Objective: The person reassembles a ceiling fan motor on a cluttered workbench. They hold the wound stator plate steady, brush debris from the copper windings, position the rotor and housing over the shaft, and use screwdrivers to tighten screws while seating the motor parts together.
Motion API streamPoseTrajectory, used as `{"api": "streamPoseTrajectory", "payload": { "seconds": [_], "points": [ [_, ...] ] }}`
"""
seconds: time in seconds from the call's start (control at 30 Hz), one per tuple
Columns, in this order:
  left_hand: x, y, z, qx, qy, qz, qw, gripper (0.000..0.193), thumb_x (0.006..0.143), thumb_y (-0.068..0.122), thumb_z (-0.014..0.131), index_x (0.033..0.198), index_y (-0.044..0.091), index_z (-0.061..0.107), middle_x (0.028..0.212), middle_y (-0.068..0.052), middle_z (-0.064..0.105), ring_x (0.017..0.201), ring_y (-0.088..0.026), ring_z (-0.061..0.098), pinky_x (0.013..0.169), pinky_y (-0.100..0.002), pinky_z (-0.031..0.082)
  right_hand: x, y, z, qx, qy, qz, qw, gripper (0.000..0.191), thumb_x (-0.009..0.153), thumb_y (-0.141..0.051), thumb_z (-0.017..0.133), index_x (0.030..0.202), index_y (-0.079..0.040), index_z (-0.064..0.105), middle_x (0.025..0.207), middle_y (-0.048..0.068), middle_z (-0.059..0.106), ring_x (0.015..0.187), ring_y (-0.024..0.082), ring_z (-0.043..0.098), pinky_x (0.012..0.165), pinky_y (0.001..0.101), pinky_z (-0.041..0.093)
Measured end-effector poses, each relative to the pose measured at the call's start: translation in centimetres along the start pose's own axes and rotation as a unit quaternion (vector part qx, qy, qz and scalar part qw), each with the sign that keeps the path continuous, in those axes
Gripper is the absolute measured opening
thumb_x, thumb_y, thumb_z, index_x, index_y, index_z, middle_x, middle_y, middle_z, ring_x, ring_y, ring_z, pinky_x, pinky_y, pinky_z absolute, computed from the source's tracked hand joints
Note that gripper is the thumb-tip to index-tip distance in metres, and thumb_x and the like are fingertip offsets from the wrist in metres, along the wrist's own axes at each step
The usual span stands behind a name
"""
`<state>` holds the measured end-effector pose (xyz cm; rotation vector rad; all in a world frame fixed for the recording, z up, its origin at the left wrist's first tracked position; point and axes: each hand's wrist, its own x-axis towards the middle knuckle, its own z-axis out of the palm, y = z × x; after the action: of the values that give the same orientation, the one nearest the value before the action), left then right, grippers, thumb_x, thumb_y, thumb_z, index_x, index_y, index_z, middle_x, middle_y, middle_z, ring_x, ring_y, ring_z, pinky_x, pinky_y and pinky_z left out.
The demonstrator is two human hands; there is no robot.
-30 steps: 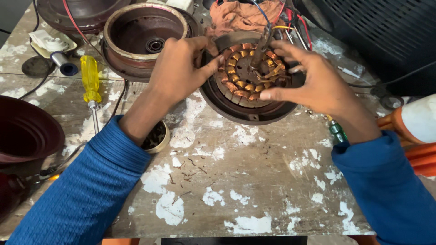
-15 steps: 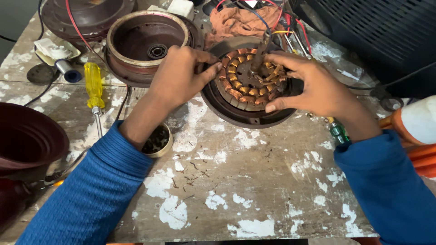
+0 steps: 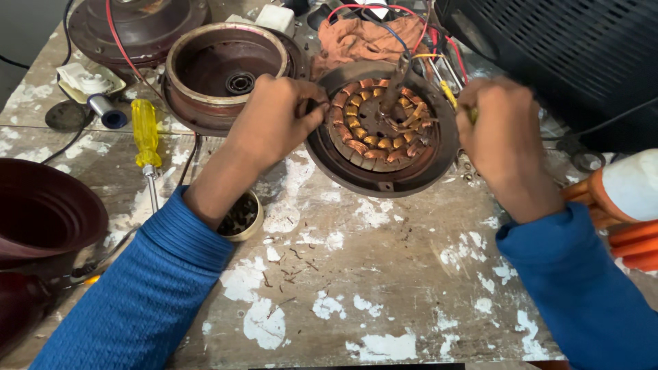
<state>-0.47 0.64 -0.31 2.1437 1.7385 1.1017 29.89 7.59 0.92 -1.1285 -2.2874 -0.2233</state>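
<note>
A round dark motor housing (image 3: 384, 183) lies on the bench, with a stator of copper windings (image 3: 363, 140) inside it. My left hand (image 3: 271, 127) is at the housing's left rim, and its fingers pinch the edge there. At the right rim, my right hand (image 3: 504, 140) is closed in a fist. A thin yellow wire (image 3: 447, 90) runs from the back down into that fist. A metal shaft (image 3: 396, 79) stands tilted over the windings. What the fingertips touch under each hand is hidden.
A brown motor cover (image 3: 179, 62) sits behind my left hand. A yellow screwdriver (image 3: 145, 127) lies at the left, by a dark red bowl-shaped cover (image 3: 41, 212). Under my left forearm is a small tin of screws (image 3: 240, 218). Farther off are an orange cloth (image 3: 363, 38), a black box (image 3: 562, 55) and an orange-and-white object (image 3: 627, 195).
Both hands have come off the top of the windings. The left has drawn back to the left rim, and the right has moved out to the right rim and closed.
</note>
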Motion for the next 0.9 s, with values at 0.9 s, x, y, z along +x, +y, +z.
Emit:
{"api": "streamPoseTrajectory", "payload": {
  "seconds": [0.9],
  "points": [
    [-0.1,0.6,-1.5,0.035,-0.136,-0.043,0.989,0.04,0.084,0.016,0.078,0.121,0.003,0.072,0.083,-0.024,0.074,0.064,-0.024,0.077,0.072,-0.035,0.061,0.7,-0.6,1.4,0.129,-0.079,-0.118,0.981,0.054,0.093,-0.003,0.058,0.146,0.007,0.055,0.143,0.027,0.057,0.132,0.042,0.056,0.115,0.0481,0.042]
  ]
}}
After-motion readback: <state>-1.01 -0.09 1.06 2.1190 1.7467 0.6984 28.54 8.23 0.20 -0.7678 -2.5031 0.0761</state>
